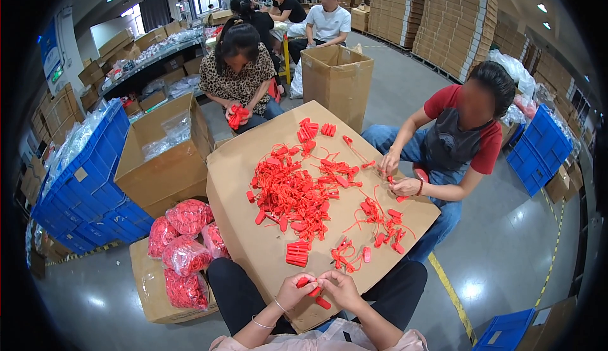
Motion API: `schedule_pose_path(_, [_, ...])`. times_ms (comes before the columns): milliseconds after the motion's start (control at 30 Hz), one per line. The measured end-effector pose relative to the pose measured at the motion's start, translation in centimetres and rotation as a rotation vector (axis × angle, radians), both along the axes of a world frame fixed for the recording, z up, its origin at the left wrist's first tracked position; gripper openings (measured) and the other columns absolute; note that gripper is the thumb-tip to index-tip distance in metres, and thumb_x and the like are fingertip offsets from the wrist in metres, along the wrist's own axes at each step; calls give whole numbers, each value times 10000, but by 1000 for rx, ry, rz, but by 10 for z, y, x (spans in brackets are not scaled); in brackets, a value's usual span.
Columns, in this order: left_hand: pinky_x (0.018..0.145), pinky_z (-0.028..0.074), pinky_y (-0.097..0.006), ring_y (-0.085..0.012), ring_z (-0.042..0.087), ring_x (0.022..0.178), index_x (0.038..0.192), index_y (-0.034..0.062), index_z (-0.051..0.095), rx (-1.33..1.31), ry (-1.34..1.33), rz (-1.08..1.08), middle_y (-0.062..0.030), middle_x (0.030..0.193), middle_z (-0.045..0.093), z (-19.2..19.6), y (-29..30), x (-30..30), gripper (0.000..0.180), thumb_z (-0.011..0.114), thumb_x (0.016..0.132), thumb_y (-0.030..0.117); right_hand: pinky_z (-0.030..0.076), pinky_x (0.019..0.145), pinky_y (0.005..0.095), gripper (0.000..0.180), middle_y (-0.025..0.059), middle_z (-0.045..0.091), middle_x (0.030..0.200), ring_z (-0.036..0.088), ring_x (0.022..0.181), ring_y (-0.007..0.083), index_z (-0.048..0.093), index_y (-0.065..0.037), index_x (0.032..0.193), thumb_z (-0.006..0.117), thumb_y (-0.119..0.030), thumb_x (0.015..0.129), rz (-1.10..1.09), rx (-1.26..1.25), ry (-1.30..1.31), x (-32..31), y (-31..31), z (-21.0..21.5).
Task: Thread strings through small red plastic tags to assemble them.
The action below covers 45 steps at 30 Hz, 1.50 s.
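Both my hands meet at the near edge of the cardboard work surface [234, 161]. My left hand [292, 293] is closed on a small red plastic piece [303, 282], pinched between thumb and fingers. My right hand [342, 290] is closed beside it, fingertips together close to the same red pieces; what they grip is mostly hidden. Another red piece [323, 303] shows just below the fingers. Straight ahead lies a neat row of red pieces [297, 254], with a loose cluster of corded red pieces [346, 256] to its right. Behind them spreads a large tangled pile [288, 186] of red pieces with thin cords.
At the right, a co-worker [453, 129] handles red pieces over the same surface; another [237, 72] holds some at the far left. Bags of red pieces [187, 256] lie on a carton at my left. Open cartons [166, 167] and blue crates [95, 192] stand beyond.
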<state>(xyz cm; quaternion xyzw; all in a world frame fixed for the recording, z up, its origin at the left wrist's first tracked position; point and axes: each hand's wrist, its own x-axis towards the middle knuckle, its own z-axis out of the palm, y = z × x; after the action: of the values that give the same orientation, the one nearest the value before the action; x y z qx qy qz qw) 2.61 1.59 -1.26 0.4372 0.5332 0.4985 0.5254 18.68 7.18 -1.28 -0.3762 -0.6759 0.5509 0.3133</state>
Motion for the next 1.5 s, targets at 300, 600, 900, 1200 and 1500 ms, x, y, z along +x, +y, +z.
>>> schedule_pose_path(300, [638,448,-199,-43,528,696,852,17,600,-95,-55,-13,14,764,599,-3,-4,-1,96,598,821,108,432,773,263,112,60,591,818,560,832,165,604,-26,904,588,-90,813,30,-28,82,0,1,-10])
schedule_pose_path(600, [629,455,-211,-56,536,685,851,12,589,-74,91,89,-4,750,601,-16,-7,2,91,602,794,82,430,778,306,94,74,582,805,562,853,195,575,-29,853,592,-103,797,21,369,-117,-5,-11,4])
schedule_pose_path(900, [613,440,-191,-38,515,674,855,25,592,-42,71,50,22,744,579,1,-10,2,89,601,807,99,471,687,249,157,60,622,855,588,751,113,591,-30,982,555,-78,837,87,13,12,0,-7,4])
schedule_pose_path(1200, [598,431,-187,-37,511,683,885,22,603,-116,-9,-90,22,755,582,4,-12,-8,119,596,821,122,428,626,179,91,-9,581,799,513,698,31,573,-11,898,537,-90,868,147,-442,292,1,-8,-5])
schedule_pose_path(1500, [461,323,-158,-33,436,527,846,40,605,-410,-393,-86,24,666,526,14,-11,0,146,583,844,185,442,701,196,96,11,574,821,540,766,59,532,-4,934,502,-84,891,134,-471,333,0,-16,-5])
